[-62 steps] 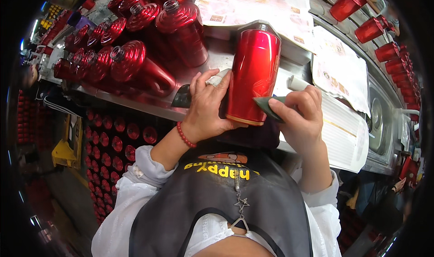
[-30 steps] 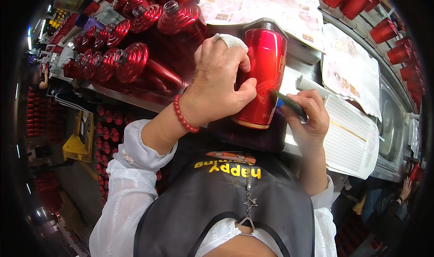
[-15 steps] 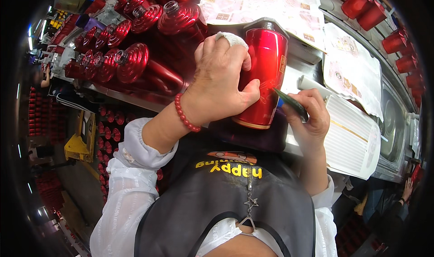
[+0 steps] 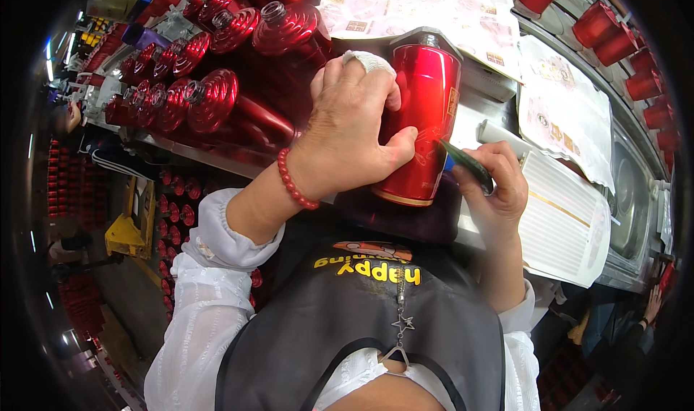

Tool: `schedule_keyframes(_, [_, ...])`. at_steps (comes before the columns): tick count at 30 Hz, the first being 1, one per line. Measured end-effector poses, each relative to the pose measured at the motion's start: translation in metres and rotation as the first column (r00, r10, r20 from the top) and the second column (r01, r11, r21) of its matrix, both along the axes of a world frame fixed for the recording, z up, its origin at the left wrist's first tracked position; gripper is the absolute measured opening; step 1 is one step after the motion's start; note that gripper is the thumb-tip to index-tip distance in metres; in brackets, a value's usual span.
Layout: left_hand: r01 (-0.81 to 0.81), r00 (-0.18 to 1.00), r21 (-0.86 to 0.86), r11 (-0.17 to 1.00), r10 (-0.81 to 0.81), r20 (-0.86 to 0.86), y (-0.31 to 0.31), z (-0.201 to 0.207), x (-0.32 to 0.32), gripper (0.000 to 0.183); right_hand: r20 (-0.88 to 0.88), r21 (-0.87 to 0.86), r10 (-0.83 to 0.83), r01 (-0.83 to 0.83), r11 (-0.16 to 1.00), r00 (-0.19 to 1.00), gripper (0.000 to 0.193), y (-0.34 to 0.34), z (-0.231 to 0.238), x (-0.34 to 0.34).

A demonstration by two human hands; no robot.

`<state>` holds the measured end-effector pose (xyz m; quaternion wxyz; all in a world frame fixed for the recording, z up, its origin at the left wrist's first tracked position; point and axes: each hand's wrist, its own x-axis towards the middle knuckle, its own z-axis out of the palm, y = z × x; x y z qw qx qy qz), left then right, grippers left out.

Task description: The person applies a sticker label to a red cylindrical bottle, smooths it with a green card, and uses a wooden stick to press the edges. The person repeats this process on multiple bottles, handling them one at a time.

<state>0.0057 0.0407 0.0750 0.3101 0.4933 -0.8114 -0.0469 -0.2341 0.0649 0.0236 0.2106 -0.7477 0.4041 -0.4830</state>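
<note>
A glossy red bottle [image 4: 428, 93] with a dark neck and a gold band at its base lies tilted before me, neck pointing away. My left hand [image 4: 354, 118] grips it from the left, thumb pressed on the front. A white cloth [image 4: 370, 62] shows over the fingers of that hand. Between the thumb and fingers of my right hand [image 4: 499, 183] is a dark green, pointed, flat tool [image 4: 468, 167]. Its tip is at the bottle's right side, by some faint line markings; whether it touches, I cannot tell. A dark purple cloth-like pad [image 4: 405, 219] lies under the bottle's base.
Several shiny red bottles [image 4: 213, 100] crowd the left of the bench. Printed white sheets [image 4: 426, 6] cover the far side. A stack of white strips [image 4: 567, 219] lies right of my right hand. More red bottles [image 4: 603, 31] line a curved conveyor; another person's hand [image 4: 653, 306] shows far right.
Red bottles on the conveyor at the right have shifted along it. Both my hands, the bottle and the green tool stay nearly in place, the tool moving only very slightly.
</note>
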Motion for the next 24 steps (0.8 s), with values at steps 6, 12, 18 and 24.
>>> schedule_keyframes(6, [-0.011,1.0,0.027,1.0,0.012,-0.013,-0.0009,-0.0021,0.0028,0.033,0.007,-0.002,0.01,-0.01,1.0,1.0,0.025,-0.0005,0.0,-0.0002])
schedule_keyframes(12, [-0.019,0.999,0.04,0.999,0.018,0.032,0.0006,0.0031,0.0001,0.033,0.006,0.008,0.013,-0.013,1.0,1.0,0.023,-0.0011,0.0004,-0.0002])
schedule_keyframes(18, [0.01,1.0,0.065,0.998,-0.009,-0.015,-0.0003,0.0024,0.0039,0.033,0.016,0.021,0.015,-0.016,1.0,1.0,0.023,-0.0005,0.0003,-0.0005])
schedule_keyframes(24, [-0.003,1.0,0.073,0.997,0.001,0.026,-0.002,0.0005,0.0035,0.036,0.021,0.036,0.009,-0.01,0.999,1.0,0.022,-0.0008,0.0009,-0.001])
